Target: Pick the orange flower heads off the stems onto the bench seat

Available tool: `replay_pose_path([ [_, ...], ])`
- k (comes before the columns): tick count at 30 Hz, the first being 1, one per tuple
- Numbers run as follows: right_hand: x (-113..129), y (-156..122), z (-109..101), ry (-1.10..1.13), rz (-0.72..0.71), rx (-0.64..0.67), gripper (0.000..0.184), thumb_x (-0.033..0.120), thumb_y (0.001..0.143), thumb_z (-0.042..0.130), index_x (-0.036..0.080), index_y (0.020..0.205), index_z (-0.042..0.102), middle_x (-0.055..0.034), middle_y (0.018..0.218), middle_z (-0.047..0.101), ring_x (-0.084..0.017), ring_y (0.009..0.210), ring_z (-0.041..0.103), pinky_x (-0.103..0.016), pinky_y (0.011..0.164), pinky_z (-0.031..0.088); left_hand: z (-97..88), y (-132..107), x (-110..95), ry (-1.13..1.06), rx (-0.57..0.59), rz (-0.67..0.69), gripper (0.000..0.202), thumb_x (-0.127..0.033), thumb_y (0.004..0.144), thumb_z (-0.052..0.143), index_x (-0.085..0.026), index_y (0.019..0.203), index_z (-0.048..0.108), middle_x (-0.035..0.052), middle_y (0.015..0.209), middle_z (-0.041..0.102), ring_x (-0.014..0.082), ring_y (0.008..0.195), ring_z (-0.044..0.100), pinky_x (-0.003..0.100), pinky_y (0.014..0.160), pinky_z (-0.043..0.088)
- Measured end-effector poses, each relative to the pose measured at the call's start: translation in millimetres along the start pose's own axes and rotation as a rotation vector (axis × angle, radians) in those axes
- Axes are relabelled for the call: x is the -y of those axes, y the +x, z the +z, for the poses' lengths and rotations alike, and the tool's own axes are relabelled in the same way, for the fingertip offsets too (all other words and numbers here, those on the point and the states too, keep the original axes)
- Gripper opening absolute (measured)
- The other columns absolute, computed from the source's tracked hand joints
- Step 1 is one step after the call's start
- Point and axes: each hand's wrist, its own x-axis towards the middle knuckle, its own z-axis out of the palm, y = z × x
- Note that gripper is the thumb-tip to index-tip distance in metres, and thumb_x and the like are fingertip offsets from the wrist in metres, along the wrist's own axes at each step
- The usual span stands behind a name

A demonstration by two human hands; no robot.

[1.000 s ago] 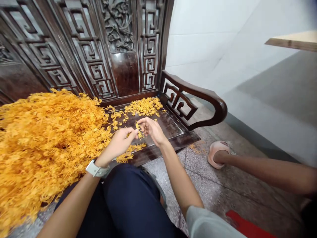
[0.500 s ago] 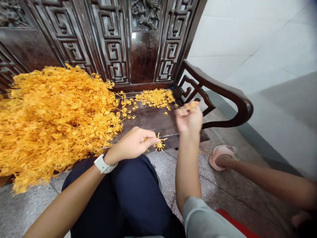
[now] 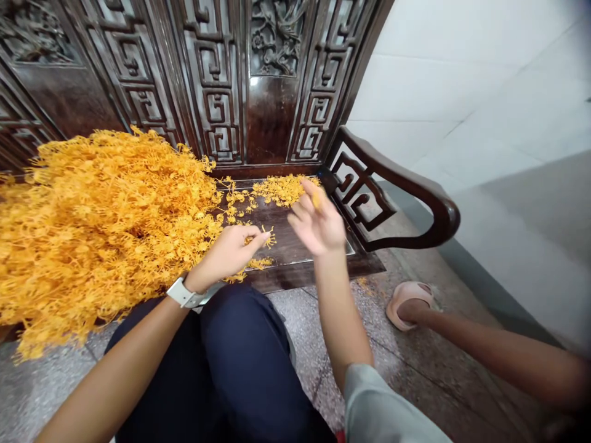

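My left hand (image 3: 226, 252), with a pale watch strap at the wrist, is closed in a pinch on a yellow plastic flower sprig (image 3: 269, 237) over the bench's front part. My right hand (image 3: 323, 224) is blurred and raised near the small heap of loose yellow flower heads (image 3: 284, 189). A yellow flower head (image 3: 316, 200) shows between its thumb and fingers, some of which are stretched out. On the left a big pile of yellow plastic flower sprigs (image 3: 124, 227) covers the bench and hangs over its front edge.
The dark wooden bench (image 3: 295, 271) has a carved back (image 3: 272, 117) and a curved armrest (image 3: 415, 191) at the right. Another person's leg and pink slipper (image 3: 406, 304) are on the floor at right. A white wall (image 3: 462, 80) stands behind.
My right hand has moved left and inward from beside the armrest towards the small heap, its fingers loosening. My left hand has shifted left and slightly up, still pinching its sprig.
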Motion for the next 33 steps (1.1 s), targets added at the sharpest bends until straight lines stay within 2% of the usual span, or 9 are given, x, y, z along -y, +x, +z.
replay_pose_path([
  [1,-11,9,-3,0.041,0.102,-0.178,0.028,0.042,0.093,0.068,0.022,0.073,0.067,0.0009,0.06,0.056,-0.011,0.052,0.045,-0.025,0.052,0.044,2.0,0,0,0.008,-0.004,-0.01,0.046,-0.049,0.106,0.054,-0.017,0.076,0.068,0.0006,0.072,0.067,0.0158,0.068,0.057,0.031,0.07,0.039],
  [5,-45,0,5,0.11,0.301,-0.371,0.026,0.035,0.095,0.056,0.017,0.1,0.073,-0.0003,0.072,0.058,-0.011,0.055,0.04,-0.025,0.053,0.041,7.6,1,1,0.031,0.012,-0.013,0.046,-0.047,0.107,0.052,-0.017,0.075,0.067,0.0002,0.069,0.064,0.0157,0.066,0.054,0.03,0.068,0.036],
  [9,-59,-39,21,-0.201,0.143,-0.488,0.026,0.041,0.092,0.07,0.021,0.108,0.074,0.0024,0.076,0.057,-0.011,0.058,0.042,-0.025,0.054,0.035,11.7,4,-3,0.041,0.056,0.047,0.045,-0.046,0.107,0.051,-0.017,0.076,0.066,-0.0006,0.07,0.063,0.0151,0.065,0.053,0.029,0.066,0.033],
  [13,-54,-55,20,-0.606,0.033,-0.326,0.023,0.043,0.094,0.076,0.023,0.106,0.077,-0.0002,0.083,0.064,-0.014,0.072,0.055,-0.029,0.07,0.045,15.6,3,-6,0.067,0.151,0.045,0.048,-0.048,0.108,0.049,-0.016,0.077,0.068,0.0001,0.069,0.065,0.0152,0.063,0.052,0.028,0.063,0.031],
  [16,-47,-59,16,-0.699,0.024,-0.239,0.025,0.043,0.096,0.075,0.02,0.087,0.075,-0.0013,0.082,0.065,-0.015,0.074,0.057,-0.03,0.071,0.044,17.4,1,-5,0.087,0.207,0.049,0.048,-0.05,0.108,0.048,-0.016,0.082,0.071,0.0002,0.07,0.066,0.0151,0.062,0.053,0.028,0.063,0.032],
  [18,-45,-61,13,-0.678,-0.002,-0.285,0.028,0.045,0.097,0.074,0.02,0.085,0.071,-0.0008,0.08,0.064,-0.014,0.072,0.056,-0.029,0.07,0.044,17.6,2,-5,0.069,0.208,0.053,0.047,-0.049,0.107,0.05,-0.017,0.081,0.07,0.0002,0.069,0.065,0.0152,0.063,0.053,0.028,0.064,0.033],
  [24,-44,-69,10,-0.495,-0.042,-0.431,0.042,0.051,0.092,0.077,0.025,0.124,0.07,-0.0012,0.097,0.065,-0.012,0.072,0.054,-0.027,0.066,0.046,16.5,8,-17,-0.309,0.115,0.009,0.039,-0.052,0.1,0.064,-0.017,0.089,0.078,0.0058,0.085,0.074,0.0205,0.081,0.065,0.03,0.074,0.047],
  [29,-40,-72,20,-0.546,-0.037,-0.372,0.024,0.045,0.1,0.07,0.023,0.091,0.071,0.0012,0.074,0.061,-0.013,0.062,0.053,-0.029,0.063,0.044,24.4,7,-18,-0.443,0.04,-0.093,0.037,-0.051,0.097,0.067,-0.018,0.083,0.075,0.0017,0.064,0.06,0.0166,0.064,0.054,0.028,0.061,0.04],
  [33,-30,-91,38,-0.768,-0.186,-0.231,0.03,0.04,0.103,0.066,0.024,0.078,0.07,-0.0006,0.069,0.061,-0.016,0.063,0.054,-0.033,0.066,0.044,23.6,10,-8,-0.282,-0.013,-0.001,0.034,-0.043,0.095,0.064,-0.018,0.073,0.068,0.0029,0.071,0.064,0.0175,0.07,0.056,0.03,0.068,0.042],
])
